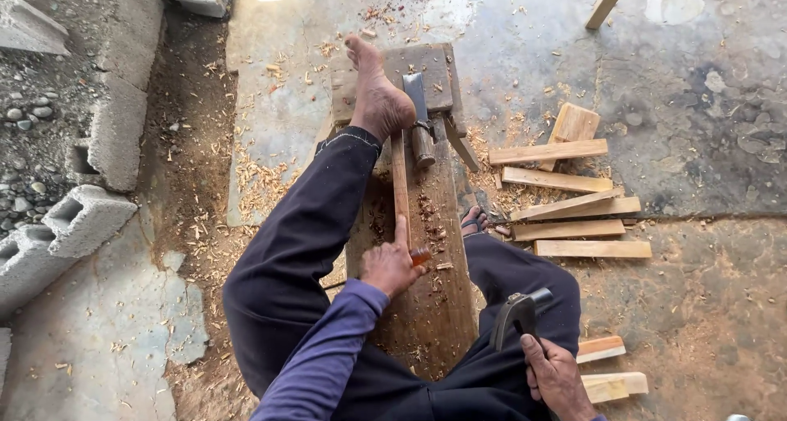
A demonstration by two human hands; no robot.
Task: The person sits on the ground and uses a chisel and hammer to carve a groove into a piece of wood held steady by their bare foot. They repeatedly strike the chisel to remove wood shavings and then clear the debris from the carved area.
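Right hand [556, 378] grips a hammer [518, 313] beside the knee. Left hand [390, 265] closes around a chisel [419, 256], set against a thin wooden strip [400, 183] lying along the plank worktop [438, 306]. Farther off, a bare foot [375, 93] pins the strip beside a hatchet [418, 113].

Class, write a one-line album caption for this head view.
Left hand steadies a wooden strip on a plank; right hand grips a hammer.

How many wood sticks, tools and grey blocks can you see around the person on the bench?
Cut wood pieces on the floor: 9
Wood strip under the left hand: 1
Hammer in the right hand: 1
Hatchet on the bench: 1
Chisel by the left hand: 1
Grey blocks: 5
Total: 18
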